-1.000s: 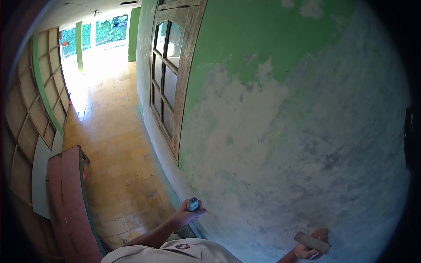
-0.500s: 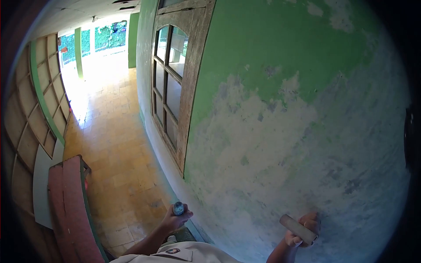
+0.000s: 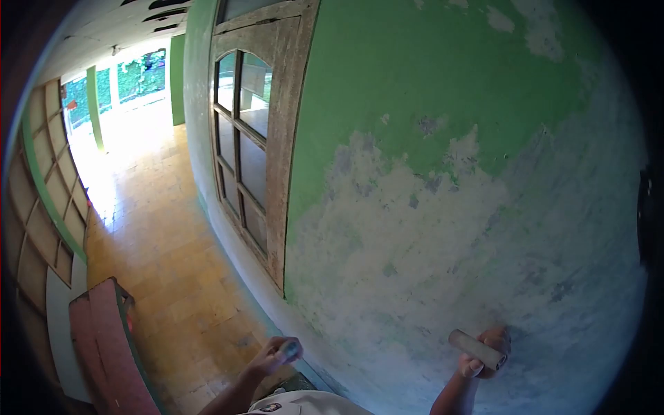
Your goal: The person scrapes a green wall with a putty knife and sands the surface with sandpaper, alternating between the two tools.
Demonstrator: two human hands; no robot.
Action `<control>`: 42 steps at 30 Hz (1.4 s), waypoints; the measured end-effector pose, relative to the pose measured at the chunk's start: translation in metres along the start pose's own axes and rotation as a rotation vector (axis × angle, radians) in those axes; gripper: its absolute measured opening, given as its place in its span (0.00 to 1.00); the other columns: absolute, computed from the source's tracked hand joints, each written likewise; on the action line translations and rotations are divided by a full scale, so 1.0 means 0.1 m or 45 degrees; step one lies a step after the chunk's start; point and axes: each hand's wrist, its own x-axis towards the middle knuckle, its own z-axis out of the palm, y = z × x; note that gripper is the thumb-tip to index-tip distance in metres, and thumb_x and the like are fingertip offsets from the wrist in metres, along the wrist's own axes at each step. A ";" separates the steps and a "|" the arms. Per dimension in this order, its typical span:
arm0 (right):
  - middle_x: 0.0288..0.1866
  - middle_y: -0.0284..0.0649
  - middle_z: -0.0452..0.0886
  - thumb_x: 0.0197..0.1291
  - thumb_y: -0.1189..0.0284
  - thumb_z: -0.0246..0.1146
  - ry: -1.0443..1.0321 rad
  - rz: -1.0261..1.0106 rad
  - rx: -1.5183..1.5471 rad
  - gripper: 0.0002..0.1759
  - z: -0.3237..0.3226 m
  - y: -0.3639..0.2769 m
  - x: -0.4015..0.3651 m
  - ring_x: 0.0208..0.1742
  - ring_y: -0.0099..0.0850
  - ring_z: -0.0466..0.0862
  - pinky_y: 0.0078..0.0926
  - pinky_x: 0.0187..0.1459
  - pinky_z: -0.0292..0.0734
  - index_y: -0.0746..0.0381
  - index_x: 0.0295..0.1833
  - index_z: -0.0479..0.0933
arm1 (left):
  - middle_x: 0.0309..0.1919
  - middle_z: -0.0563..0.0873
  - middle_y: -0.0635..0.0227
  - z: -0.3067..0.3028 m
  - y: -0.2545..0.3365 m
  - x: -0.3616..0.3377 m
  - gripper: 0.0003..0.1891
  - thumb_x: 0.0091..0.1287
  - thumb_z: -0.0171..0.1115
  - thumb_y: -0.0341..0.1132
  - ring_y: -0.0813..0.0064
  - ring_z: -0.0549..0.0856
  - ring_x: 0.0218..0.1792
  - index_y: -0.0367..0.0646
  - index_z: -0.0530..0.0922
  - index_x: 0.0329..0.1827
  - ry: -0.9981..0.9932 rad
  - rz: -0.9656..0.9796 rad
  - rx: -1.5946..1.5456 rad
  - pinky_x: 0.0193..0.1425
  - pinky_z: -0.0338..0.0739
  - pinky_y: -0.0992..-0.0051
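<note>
My right hand [image 3: 492, 351] is wrapped round a pale cylindrical roll [image 3: 477, 349] at the lower right, close against the wall with worn green paint [image 3: 415, 235]. Its fingertips on the wall side are partly hidden. At the bottom centre my left hand [image 3: 271, 355] is closed on a small dark, rounded object [image 3: 290, 349], seen end-on; the rest of that object is hidden in the fist. This hand is over the yellow tiled floor, near the foot of the wall.
A wooden-framed window [image 3: 242, 138] is set in the wall left of centre. At the lower left stands a red bench [image 3: 107, 346], beside a panelled partition [image 3: 41, 214]. The tiled floor [image 3: 155, 256] runs back to a bright opening with green posts.
The view has tilted and shifted, so the window and bench appear farther left. My left hand has turned, with its object now tipped sideways. My right hand still holds the roll near the wall.
</note>
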 end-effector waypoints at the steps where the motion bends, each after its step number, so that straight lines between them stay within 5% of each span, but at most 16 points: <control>1: 0.15 0.33 0.64 0.61 0.45 0.50 0.026 0.065 0.042 0.28 0.02 0.01 -0.07 0.15 0.27 0.67 0.26 0.18 0.57 0.59 0.24 0.64 | 0.19 0.74 0.74 0.02 -0.05 0.02 0.18 0.69 0.49 0.44 0.82 0.73 0.22 0.40 0.76 0.28 -0.019 -0.001 -0.010 0.27 0.65 0.81; 3: 0.15 0.34 0.66 0.61 0.48 0.51 0.054 0.169 0.122 0.26 0.12 -0.01 -0.21 0.16 0.30 0.68 0.27 0.18 0.59 0.60 0.25 0.66 | 0.24 0.79 0.71 0.05 -0.27 0.04 0.28 0.72 0.40 0.51 0.80 0.76 0.29 0.35 0.80 0.35 -0.070 -0.377 -0.236 0.37 0.68 0.80; 4: 0.15 0.35 0.67 0.62 0.51 0.51 0.056 0.208 0.163 0.24 0.23 -0.09 -0.28 0.16 0.31 0.70 0.29 0.19 0.61 0.61 0.26 0.67 | 0.33 0.82 0.67 -0.02 -0.35 0.09 0.23 0.72 0.45 0.48 0.80 0.77 0.34 0.35 0.80 0.41 -0.301 -0.284 -0.041 0.42 0.70 0.81; 6: 0.15 0.35 0.71 0.62 0.62 0.54 -0.217 0.027 0.027 0.15 0.43 -0.29 -0.39 0.16 0.31 0.72 0.27 0.18 0.66 0.61 0.28 0.70 | 0.34 0.81 0.66 0.13 -0.16 0.15 0.19 0.71 0.48 0.45 0.80 0.77 0.34 0.37 0.78 0.46 -0.229 -0.361 -0.034 0.42 0.70 0.81; 8: 0.18 0.35 0.76 0.59 0.71 0.57 -0.594 0.537 0.633 0.07 0.70 -0.64 -0.40 0.15 0.27 0.74 0.24 0.18 0.68 0.60 0.29 0.74 | 0.38 0.79 0.66 0.27 0.14 0.26 0.19 0.68 0.55 0.33 0.80 0.78 0.36 0.42 0.69 0.62 -0.204 -0.478 -0.113 0.43 0.72 0.81; 10: 0.21 0.36 0.80 0.57 0.71 0.60 -1.011 0.746 0.754 0.06 0.87 -0.83 -0.48 0.13 0.25 0.74 0.22 0.17 0.67 0.60 0.31 0.77 | 0.38 0.78 0.67 0.38 0.22 0.28 0.21 0.67 0.57 0.32 0.80 0.78 0.36 0.42 0.66 0.63 -0.185 -0.469 -0.081 0.42 0.73 0.82; 15: 0.22 0.39 0.77 0.58 0.65 0.61 -1.133 0.721 0.689 0.10 1.12 -1.22 -0.63 0.21 0.32 0.77 0.29 0.24 0.72 0.61 0.36 0.77 | 0.43 0.79 0.66 0.32 -0.02 0.24 0.19 0.65 0.58 0.27 0.80 0.81 0.36 0.37 0.69 0.58 -0.303 -0.191 0.138 0.37 0.77 0.83; 19: 0.25 0.41 0.76 0.60 0.64 0.60 -1.203 0.752 0.710 0.14 1.13 -1.25 -0.76 0.25 0.35 0.78 0.31 0.29 0.74 0.63 0.43 0.76 | 0.38 0.80 0.70 0.35 0.02 0.16 0.14 0.66 0.58 0.29 0.82 0.79 0.37 0.35 0.71 0.52 -0.250 -0.460 -0.138 0.39 0.75 0.81; 22: 0.27 0.41 0.76 0.60 0.62 0.60 -1.083 1.058 0.830 0.17 1.10 -1.35 -0.68 0.27 0.35 0.78 0.30 0.31 0.74 0.63 0.48 0.75 | 0.35 0.81 0.70 0.41 0.09 0.13 0.13 0.67 0.57 0.32 0.83 0.79 0.34 0.36 0.72 0.50 -0.032 -0.348 -0.168 0.35 0.74 0.82; 25: 0.31 0.40 0.75 0.56 0.62 0.65 -0.959 1.001 1.015 0.23 1.04 -1.36 -0.79 0.31 0.29 0.77 0.25 0.32 0.72 0.65 0.52 0.72 | 0.33 0.80 0.69 0.33 -0.08 0.15 0.10 0.68 0.55 0.34 0.83 0.78 0.30 0.37 0.73 0.47 0.330 -0.064 -0.196 0.30 0.72 0.84; 30: 0.36 0.41 0.77 0.51 0.55 0.69 -1.138 0.935 0.937 0.27 1.10 -1.68 -0.93 0.35 0.36 0.79 0.29 0.35 0.75 0.63 0.49 0.73 | 0.28 0.76 0.71 0.39 0.09 0.13 0.05 0.69 0.51 0.31 0.84 0.76 0.27 0.39 0.70 0.42 0.718 -0.130 -0.243 0.29 0.70 0.81; 33: 0.38 0.42 0.76 0.49 0.57 0.71 -1.168 1.032 1.008 0.25 1.19 -1.75 -1.09 0.37 0.36 0.78 0.29 0.37 0.75 0.63 0.44 0.72 | 0.29 0.76 0.71 0.49 0.14 0.12 0.06 0.69 0.51 0.32 0.83 0.76 0.30 0.39 0.70 0.44 0.699 0.070 -0.293 0.33 0.71 0.81; 36: 0.38 0.43 0.76 0.51 0.63 0.70 -1.044 0.867 1.127 0.21 1.20 -1.72 -0.99 0.41 0.38 0.78 0.30 0.41 0.74 0.64 0.43 0.72 | 0.31 0.78 0.70 0.42 0.14 0.07 0.08 0.68 0.52 0.33 0.81 0.77 0.33 0.39 0.71 0.44 0.686 0.079 -0.178 0.37 0.71 0.79; 40: 0.38 0.43 0.75 0.55 0.73 0.63 -0.554 0.870 1.446 0.15 1.11 -1.38 -0.42 0.45 0.37 0.76 0.40 0.50 0.72 0.62 0.46 0.69 | 0.33 0.79 0.65 0.18 0.09 0.04 0.09 0.62 0.50 0.32 0.75 0.79 0.34 0.37 0.72 0.41 0.760 0.231 -0.114 0.40 0.71 0.75; 42: 0.35 0.42 0.74 0.58 0.70 0.61 -0.237 0.790 1.493 0.13 1.01 -1.09 -0.01 0.36 0.36 0.77 0.41 0.45 0.74 0.60 0.44 0.66 | 0.32 0.79 0.64 0.07 0.06 -0.04 0.09 0.61 0.50 0.31 0.75 0.78 0.34 0.37 0.72 0.41 0.777 0.212 -0.111 0.40 0.71 0.75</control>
